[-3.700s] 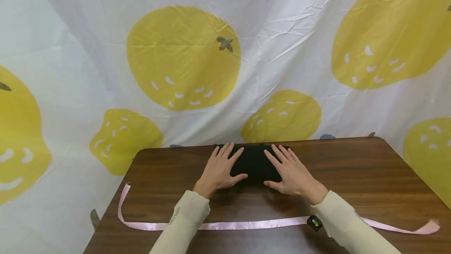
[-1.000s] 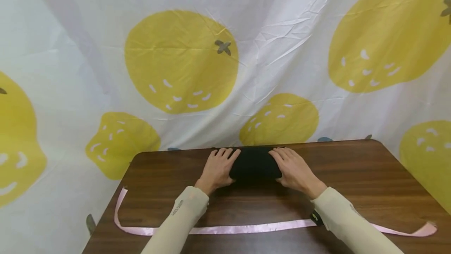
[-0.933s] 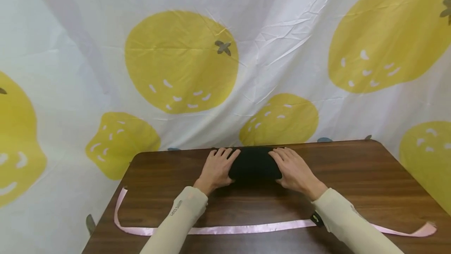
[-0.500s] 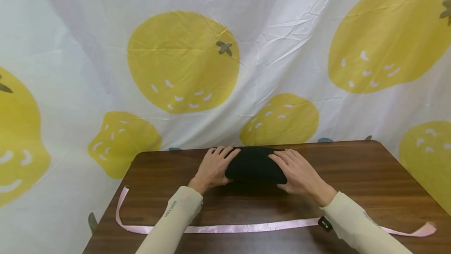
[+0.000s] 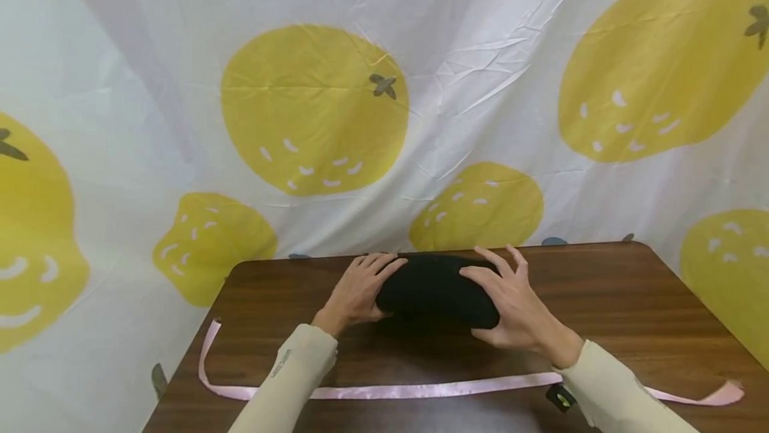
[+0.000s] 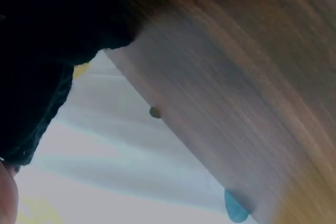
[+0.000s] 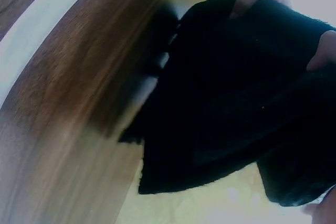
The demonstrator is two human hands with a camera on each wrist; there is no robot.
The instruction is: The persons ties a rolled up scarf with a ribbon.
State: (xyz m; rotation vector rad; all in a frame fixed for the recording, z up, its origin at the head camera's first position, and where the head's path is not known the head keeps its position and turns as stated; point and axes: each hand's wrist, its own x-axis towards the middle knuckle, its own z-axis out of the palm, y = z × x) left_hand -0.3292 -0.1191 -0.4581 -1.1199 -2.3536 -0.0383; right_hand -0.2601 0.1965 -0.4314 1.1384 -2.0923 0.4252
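Note:
A black cloth bundle (image 5: 435,289), apparently folded, is held between both hands near the table's far edge. It arches in the middle, and its right end tilts lower. My left hand (image 5: 359,289) grips its left end, fingers over the top and thumb below. At the right end, my right hand (image 5: 515,306) holds it between index finger and thumb, with other fingers raised and spread. Layered edges of the black cloth (image 7: 210,93) show in the right wrist view. Dark cloth (image 6: 31,66) fills the left side of the left wrist view, where a fingertip (image 6: 7,195) shows.
A pink satin ribbon (image 5: 414,391) stretches across the brown wooden table (image 5: 288,326), nearer to me, curling at both ends. It passes beneath both forearms. A white curtain (image 5: 474,13) printed with yellow fruit hangs behind the table.
Flat hands resting on the black cloth have curled round its ends. The bundle has risen into an arch, and the hands have moved apart. Most recently, some right fingers have lifted off it.

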